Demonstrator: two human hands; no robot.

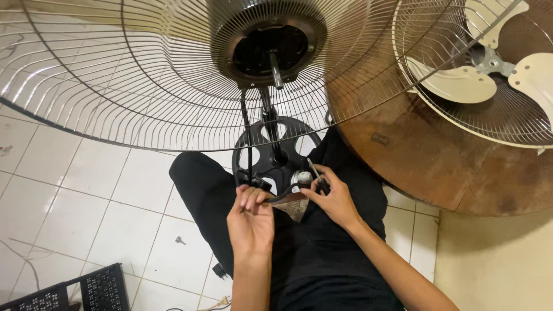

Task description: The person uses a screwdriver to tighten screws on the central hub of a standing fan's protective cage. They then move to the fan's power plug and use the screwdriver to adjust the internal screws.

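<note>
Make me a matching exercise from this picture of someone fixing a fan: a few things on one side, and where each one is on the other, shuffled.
Things:
1. silver wire fan guard with the bare black motor hub
2. cream three-blade fan inside its own wire cage
3. small loose metal screw
4. black perforated plastic crate

Places:
A. lying alone on the white floor tiles
B. bottom left corner of the view
C. resting on the round brown wooden table
D. spread across the top, above both hands

Pairs: 1-D, 2-C, 3-A, 4-B
</note>
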